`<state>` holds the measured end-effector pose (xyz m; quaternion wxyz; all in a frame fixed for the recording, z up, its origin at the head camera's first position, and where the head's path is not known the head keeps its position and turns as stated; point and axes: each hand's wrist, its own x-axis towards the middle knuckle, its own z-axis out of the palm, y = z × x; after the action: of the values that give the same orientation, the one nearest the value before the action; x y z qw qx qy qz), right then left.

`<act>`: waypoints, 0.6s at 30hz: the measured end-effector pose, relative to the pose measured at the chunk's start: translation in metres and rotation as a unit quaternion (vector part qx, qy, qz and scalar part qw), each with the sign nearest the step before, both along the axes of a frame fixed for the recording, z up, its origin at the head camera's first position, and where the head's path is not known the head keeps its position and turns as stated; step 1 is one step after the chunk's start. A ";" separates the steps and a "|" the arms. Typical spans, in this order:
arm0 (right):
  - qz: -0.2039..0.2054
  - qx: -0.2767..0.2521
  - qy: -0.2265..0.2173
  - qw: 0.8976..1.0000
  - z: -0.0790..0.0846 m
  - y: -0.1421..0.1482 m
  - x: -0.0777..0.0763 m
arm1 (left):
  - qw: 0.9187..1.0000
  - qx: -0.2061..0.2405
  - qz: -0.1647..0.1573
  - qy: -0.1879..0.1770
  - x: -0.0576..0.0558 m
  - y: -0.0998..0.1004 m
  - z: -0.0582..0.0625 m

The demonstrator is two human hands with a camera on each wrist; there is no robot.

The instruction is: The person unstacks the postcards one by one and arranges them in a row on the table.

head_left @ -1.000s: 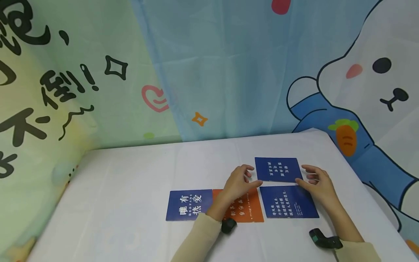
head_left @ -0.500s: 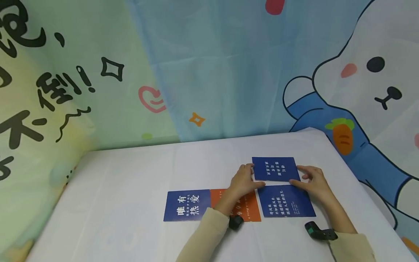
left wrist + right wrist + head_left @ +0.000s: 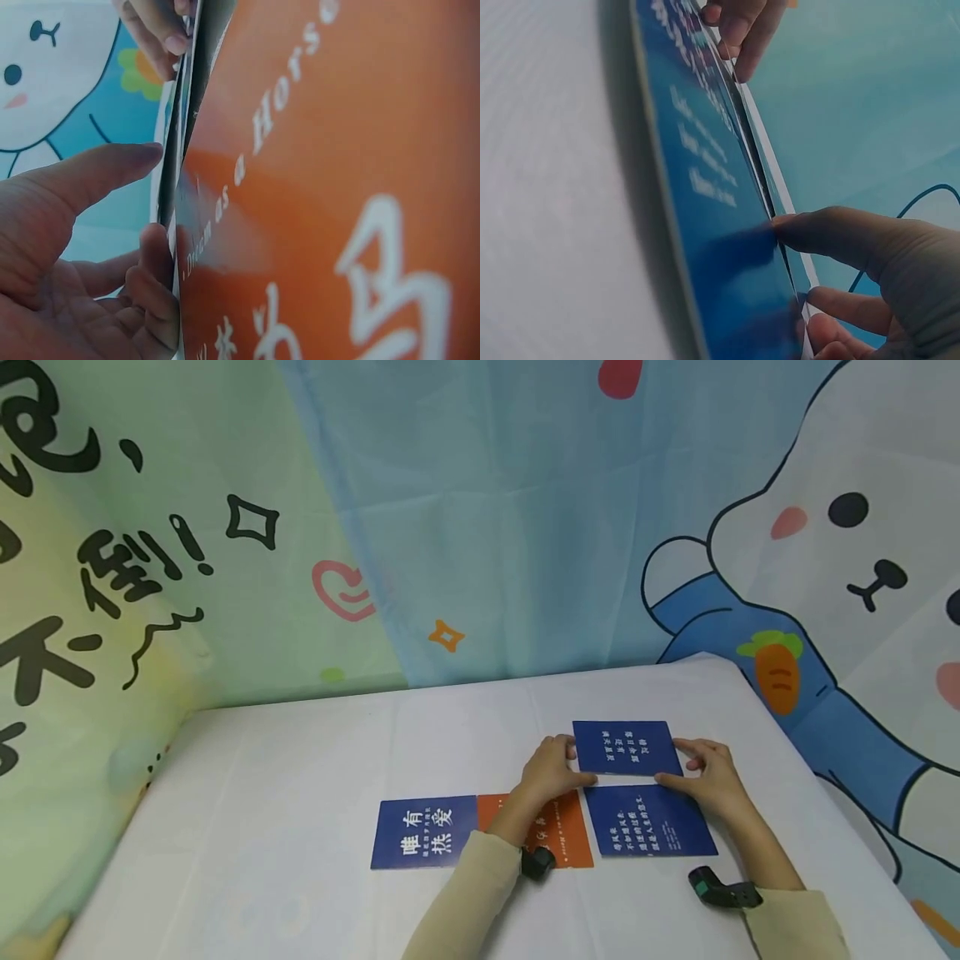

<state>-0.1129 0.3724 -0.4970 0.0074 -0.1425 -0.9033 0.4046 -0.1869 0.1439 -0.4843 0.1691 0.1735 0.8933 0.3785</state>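
Observation:
Several printed cards lie on the white table. The back blue card (image 3: 624,747) with white writing lies between both hands. My left hand (image 3: 549,770) is at its left side, fingers at the left edge and thumb along the near left corner. My right hand (image 3: 708,777) is at the right side, thumb at the near right corner and fingers by the right edge. Just in front lies a second blue card (image 3: 651,821). An orange card (image 3: 566,835), seen large in the left wrist view, is partly hidden under my left forearm. Left of it lies another blue card (image 3: 423,832).
The white tablecloth (image 3: 285,793) stretches to the left of the cards. A printed cloth backdrop (image 3: 480,510) with a cartoon bear stands behind the table. Each wrist wears a small black camera, one left (image 3: 537,864) and one right (image 3: 723,889).
Both hands have drawn in toward the back blue card's side edges, the right one moving left and the left one slightly right. The view has shifted a little; the cards lie much the same.

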 end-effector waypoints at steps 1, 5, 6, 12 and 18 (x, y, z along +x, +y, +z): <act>-0.001 -0.002 -0.002 1.000 0.000 -0.001 0.000 | 1.000 0.001 0.000 -0.001 0.000 0.000 -0.001; -0.005 -0.005 0.001 1.000 -0.001 -0.003 0.001 | 1.000 0.006 -0.001 -0.002 0.001 -0.002 -0.002; -0.006 -0.005 0.005 1.000 -0.001 -0.004 0.002 | 1.000 0.005 -0.001 -0.001 0.002 -0.002 -0.002; -0.017 -0.007 0.028 0.999 0.001 -0.004 0.001 | 1.000 0.000 -0.006 0.006 0.002 -0.001 -0.002; -0.036 -0.030 0.038 0.998 0.004 -0.006 0.002 | 0.999 0.046 -0.012 -0.003 0.001 -0.002 -0.001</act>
<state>-0.1105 0.3665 -0.4932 0.0516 -0.1599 -0.8840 0.4362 -0.1862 0.1416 -0.4855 0.1682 0.1911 0.8721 0.4179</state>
